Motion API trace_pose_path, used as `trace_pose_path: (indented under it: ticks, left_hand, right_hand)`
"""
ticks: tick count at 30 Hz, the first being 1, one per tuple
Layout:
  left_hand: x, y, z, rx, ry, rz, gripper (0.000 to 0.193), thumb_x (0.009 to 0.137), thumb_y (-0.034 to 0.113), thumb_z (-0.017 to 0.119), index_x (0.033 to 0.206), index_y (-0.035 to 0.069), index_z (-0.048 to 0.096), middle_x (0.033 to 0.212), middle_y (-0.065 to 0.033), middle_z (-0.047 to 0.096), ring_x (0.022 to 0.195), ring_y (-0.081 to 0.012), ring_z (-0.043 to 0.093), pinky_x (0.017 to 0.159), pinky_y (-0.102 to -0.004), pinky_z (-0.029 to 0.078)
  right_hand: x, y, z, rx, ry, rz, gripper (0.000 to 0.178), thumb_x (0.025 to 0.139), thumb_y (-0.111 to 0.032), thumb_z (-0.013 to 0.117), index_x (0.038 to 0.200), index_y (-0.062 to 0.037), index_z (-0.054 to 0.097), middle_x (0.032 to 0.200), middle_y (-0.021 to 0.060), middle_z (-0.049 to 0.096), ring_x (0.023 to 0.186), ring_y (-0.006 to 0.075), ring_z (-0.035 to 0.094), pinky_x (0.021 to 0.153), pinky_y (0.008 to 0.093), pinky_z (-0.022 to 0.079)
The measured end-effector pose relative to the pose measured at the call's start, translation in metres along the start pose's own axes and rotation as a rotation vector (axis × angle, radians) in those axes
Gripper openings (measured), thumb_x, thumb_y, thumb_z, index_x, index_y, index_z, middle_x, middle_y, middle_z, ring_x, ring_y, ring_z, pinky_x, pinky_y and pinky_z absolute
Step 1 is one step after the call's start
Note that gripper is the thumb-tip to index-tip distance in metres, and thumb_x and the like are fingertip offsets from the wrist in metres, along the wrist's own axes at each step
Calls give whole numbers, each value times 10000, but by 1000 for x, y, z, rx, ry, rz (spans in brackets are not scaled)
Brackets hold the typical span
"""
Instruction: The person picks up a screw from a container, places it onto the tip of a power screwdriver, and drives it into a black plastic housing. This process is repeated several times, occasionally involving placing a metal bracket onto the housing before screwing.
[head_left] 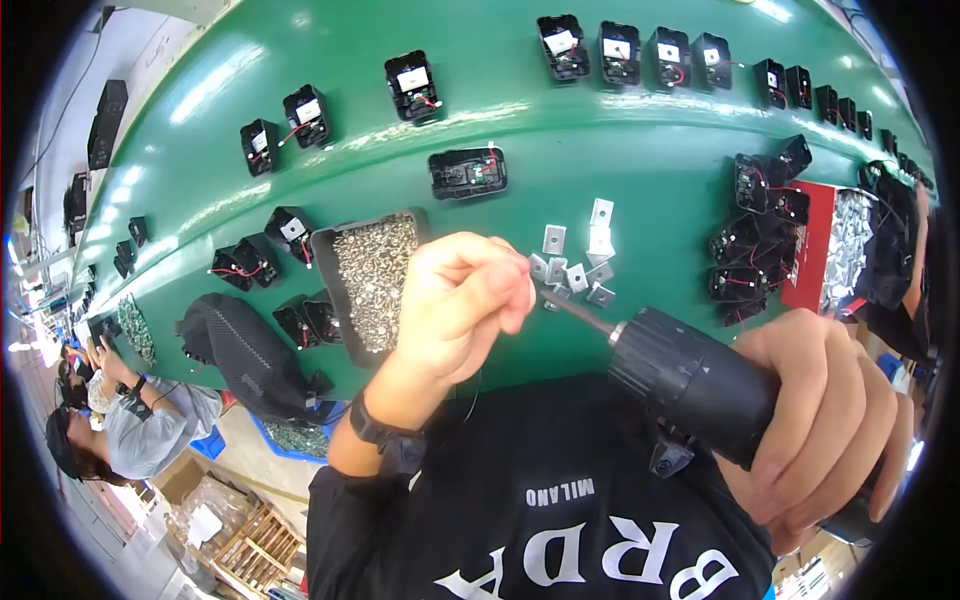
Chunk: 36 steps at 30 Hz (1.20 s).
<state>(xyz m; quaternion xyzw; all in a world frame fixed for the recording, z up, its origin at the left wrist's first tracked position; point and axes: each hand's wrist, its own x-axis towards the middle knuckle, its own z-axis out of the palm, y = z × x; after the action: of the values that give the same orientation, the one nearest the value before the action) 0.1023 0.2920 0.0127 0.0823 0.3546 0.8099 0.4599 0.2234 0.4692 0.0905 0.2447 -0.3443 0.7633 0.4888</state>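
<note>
My right hand [825, 420] is wrapped round a black power screwdriver [690, 375], whose long thin bit [582, 312] points left. At the bit's tip, the fingertips of my left hand [455, 300] are pinched together; whatever they hold is too small and hidden to make out. Just left of that hand sits a dark tray [328, 285] filled with small screws [372, 275]. Beyond the bit, several small square metal plates [554, 239] with holes lie loosely scattered. Farther back, a black plastic housing [468, 174] with a circuit board and wires lies open side up.
More black housings [413, 86] with red wires line the green table's [560, 130] far side; others are piled at right [740, 245]. A red box [808, 245] holds metal parts. A dark mesh-covered object [245, 350] lies at left. Another person [150, 420] works farther left.
</note>
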Motion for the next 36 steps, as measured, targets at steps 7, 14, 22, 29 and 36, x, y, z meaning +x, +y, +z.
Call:
trace_pose_path:
  ticks: [7,14,22,29,36]
  left_hand:
    - [-2,-10,7,-237,-14,-139,201,1010,179,655,925,-4,650,720,-92,643,510,-150,553,504,-288,449]
    - [-1,-12,8,-154,86,-183,241,1004,194,673,849,17,620,673,-75,627,465,-128,511,479,-270,424]
    - [20,-9,18,159,97,-207,340,999,250,688,747,36,609,591,-70,615,421,-105,509,407,-235,390]
    - [37,-20,51,233,132,-175,368,1005,344,672,819,27,669,615,-77,642,426,-135,543,420,-241,426]
    - [32,-10,40,45,320,-310,456,1007,451,635,804,43,660,605,-75,639,444,-151,557,444,-261,453]
  right_hand:
    - [-2,0,-7,-41,-107,102,445,654,50,879,1008,-56,630,777,82,703,643,182,704,650,298,632]
    - [-4,18,-10,6,-98,47,441,677,22,871,1037,-53,627,793,87,700,656,191,708,654,308,630]
    - [5,15,-19,-46,-94,43,443,706,-7,856,1078,-51,619,809,83,696,660,185,706,649,305,625]
    - [0,-2,-22,-285,-30,64,454,732,-20,829,1127,-67,609,812,29,683,649,135,673,674,287,602]
    - [-3,8,-9,-334,-4,20,459,732,-34,845,1131,-86,624,806,13,676,669,123,674,682,274,592]
